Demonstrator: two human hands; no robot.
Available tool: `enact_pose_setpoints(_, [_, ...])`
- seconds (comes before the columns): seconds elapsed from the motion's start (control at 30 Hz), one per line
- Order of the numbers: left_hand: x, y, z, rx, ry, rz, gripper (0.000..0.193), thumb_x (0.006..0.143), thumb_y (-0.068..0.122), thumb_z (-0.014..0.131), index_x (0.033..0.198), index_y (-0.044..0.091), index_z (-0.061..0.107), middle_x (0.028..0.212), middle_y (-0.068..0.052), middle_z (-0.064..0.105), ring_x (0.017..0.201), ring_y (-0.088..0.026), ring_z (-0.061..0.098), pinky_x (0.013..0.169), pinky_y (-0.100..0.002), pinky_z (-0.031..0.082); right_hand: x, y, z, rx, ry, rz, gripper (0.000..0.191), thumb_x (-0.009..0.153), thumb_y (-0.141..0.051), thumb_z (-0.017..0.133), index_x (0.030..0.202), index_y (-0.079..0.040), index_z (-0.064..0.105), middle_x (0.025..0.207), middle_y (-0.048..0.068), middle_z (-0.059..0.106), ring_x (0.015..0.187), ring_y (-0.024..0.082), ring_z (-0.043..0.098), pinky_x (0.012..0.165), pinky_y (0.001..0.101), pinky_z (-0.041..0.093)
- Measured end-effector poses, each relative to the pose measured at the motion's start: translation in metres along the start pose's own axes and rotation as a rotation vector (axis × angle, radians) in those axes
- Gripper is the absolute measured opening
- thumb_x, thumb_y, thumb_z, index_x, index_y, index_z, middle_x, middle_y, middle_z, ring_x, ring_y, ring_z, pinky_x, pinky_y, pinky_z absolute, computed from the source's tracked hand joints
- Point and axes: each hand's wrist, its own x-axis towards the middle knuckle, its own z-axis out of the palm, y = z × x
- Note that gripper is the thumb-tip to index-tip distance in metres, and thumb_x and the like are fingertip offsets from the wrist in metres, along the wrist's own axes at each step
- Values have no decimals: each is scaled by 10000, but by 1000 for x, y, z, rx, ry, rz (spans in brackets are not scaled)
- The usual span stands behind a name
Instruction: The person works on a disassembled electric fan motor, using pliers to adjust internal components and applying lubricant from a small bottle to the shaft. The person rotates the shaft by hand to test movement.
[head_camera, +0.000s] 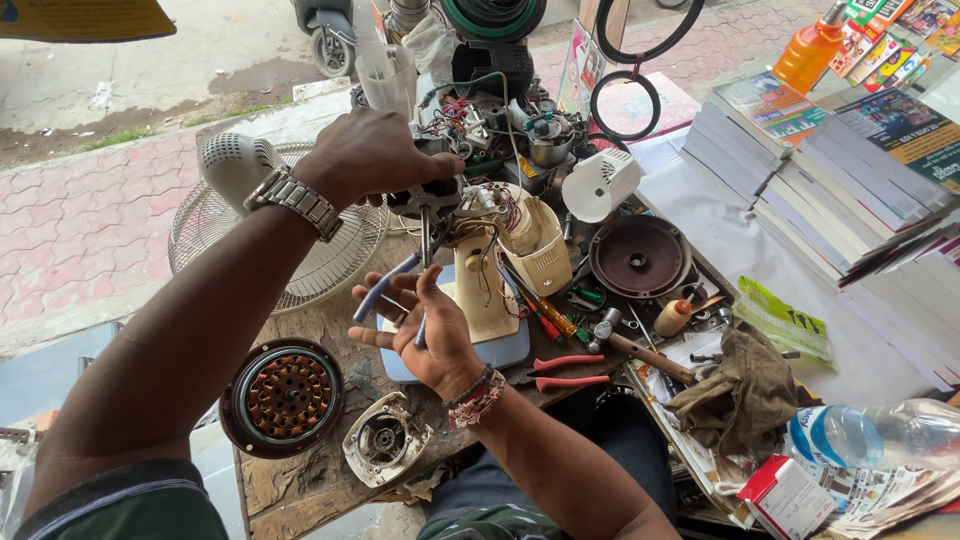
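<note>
The left hand (375, 155) grips the motor (432, 197) from above, closed around it. The right hand (425, 330), palm up, holds blue-handled pliers (390, 285) just below. The motor's shaft (426, 240) points straight down toward the right hand, over the fan base (490, 300).

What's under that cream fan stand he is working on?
The cream fan stand sits on a pale blue base, which rests on the worn wooden bench. The right hand, holding blue-handled pliers, covers the base's left part; anything beneath the base is hidden.
</note>
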Motion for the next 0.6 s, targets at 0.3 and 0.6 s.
enact_pose_setpoints(0.3, [-3,-8,5,32,20,30,710,899,764,582,673,91,592,553,45,423,443,-91,338,390,-277,269,-12,-28,-7,17,-39,65,496,952,-562,502,1126,-98,522,1192,215,638,1186,388,634,969,770,483])
enact_pose_setpoints(0.6, [-3,-3,7,32,65,-12,783,840,849,545,676,86,610,516,38,504,419,-80,481,375,-247,346,-15,-23,-6,67,-76,95,387,918,-253,668,1225,-52,543,1240,219,685,1097,298,653,1011,567,516])
